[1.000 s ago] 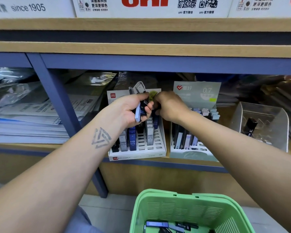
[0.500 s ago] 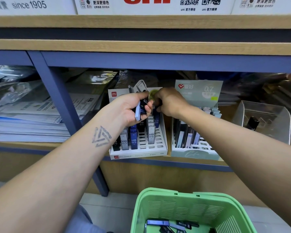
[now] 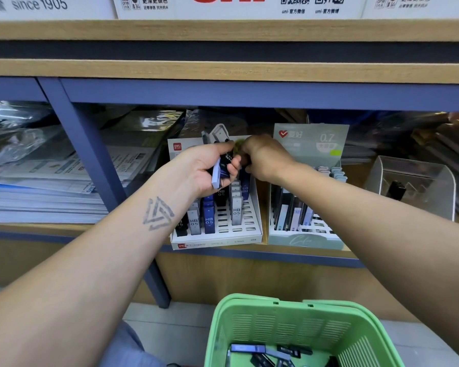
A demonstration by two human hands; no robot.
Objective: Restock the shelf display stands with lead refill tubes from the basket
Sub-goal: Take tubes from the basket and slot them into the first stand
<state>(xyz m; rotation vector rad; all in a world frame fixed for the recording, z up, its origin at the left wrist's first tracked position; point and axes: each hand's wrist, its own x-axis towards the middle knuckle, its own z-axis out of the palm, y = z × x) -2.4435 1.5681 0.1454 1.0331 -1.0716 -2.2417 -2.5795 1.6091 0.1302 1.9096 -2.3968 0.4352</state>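
The left hand (image 3: 204, 168) holds a small bundle of lead refill tubes (image 3: 221, 169); its fingers (image 3: 233, 165) are curled tight round them, with the thumb across the top. The tubes stand nearly upright in the grip, one pale blue, the others dark. The right hand (image 3: 265, 157) sits just beside the left fingers, touching the top of the bundle. Its fingers are bent and turned away, so whether they pinch a tube cannot be told. Directly below both hands stands the white display stand (image 3: 223, 241) on the shelf (image 3: 302, 254), partly filled with upright tubes marked HB 0.5. To the right of the right hand stands a pale green display stand (image 3: 305, 239). Well below the hands, a green basket (image 3: 289, 311) holds more tubes lying flat.
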